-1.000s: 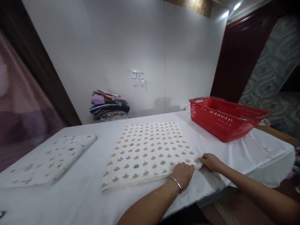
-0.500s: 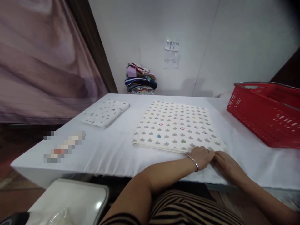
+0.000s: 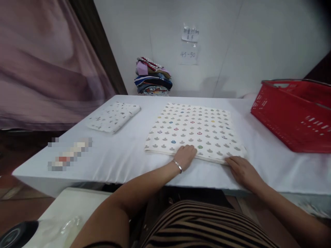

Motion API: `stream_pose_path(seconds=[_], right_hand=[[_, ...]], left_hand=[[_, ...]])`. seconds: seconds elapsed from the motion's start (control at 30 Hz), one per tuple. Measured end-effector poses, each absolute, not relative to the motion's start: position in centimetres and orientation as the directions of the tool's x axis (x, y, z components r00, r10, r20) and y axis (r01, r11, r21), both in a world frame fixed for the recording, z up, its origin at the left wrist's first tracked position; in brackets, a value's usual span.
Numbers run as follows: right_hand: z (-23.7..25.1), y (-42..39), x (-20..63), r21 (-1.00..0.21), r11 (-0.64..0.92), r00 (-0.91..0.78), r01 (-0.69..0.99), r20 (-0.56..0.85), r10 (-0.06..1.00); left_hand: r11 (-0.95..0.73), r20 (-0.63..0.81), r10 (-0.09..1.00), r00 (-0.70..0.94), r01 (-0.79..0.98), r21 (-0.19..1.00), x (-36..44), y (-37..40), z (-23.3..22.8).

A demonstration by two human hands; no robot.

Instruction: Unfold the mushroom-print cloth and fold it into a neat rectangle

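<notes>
A folded cream cloth (image 3: 193, 127) printed with small grey and coloured shapes lies flat in the middle of the white table (image 3: 124, 162). My left hand (image 3: 185, 156), with a bracelet on the wrist, rests palm down on the cloth's near edge. My right hand (image 3: 241, 169) lies flat at the cloth's near right corner, fingers touching its edge. Neither hand grips anything.
A smaller folded patterned cloth (image 3: 113, 116) lies at the table's left. A red plastic basket (image 3: 294, 112) stands at the right. A stack of folded fabrics (image 3: 152, 76) sits against the back wall. A white stool (image 3: 62, 213) is near my left knee.
My left hand slid left along the cloth's near edge, away from the right hand, which stays at the corner. The view first swung left and down.
</notes>
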State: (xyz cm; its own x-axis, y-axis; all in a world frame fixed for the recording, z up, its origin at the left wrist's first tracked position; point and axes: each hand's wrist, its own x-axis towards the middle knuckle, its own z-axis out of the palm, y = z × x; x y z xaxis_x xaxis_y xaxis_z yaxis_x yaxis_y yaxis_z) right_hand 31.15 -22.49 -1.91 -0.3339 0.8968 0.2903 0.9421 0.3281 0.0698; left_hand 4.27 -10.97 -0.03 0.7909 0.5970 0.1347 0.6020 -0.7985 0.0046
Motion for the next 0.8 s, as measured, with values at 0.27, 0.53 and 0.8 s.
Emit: stream_pose_path(seconds=[0.27,0.53,0.8], right_hand=[[-0.6,-19.9,25.9,0.061,0.331,-0.336,0.942,0.238,0.911],[-0.6,-18.7,25.0,-0.033,0.350,-0.336,0.936,0.201,0.920],[0.5,-17.2,26.3,-0.345,0.218,-0.205,0.913,0.073,0.976]], left_hand=[[-0.792,0.111,0.610,0.784,0.609,0.048,2.8,-9.9,-0.1],[-0.831,0.087,0.556,0.826,0.555,0.036,2.6,-9.2,0.0],[-0.829,0.166,0.560,0.812,0.551,0.097,2.2,-9.2,0.0]])
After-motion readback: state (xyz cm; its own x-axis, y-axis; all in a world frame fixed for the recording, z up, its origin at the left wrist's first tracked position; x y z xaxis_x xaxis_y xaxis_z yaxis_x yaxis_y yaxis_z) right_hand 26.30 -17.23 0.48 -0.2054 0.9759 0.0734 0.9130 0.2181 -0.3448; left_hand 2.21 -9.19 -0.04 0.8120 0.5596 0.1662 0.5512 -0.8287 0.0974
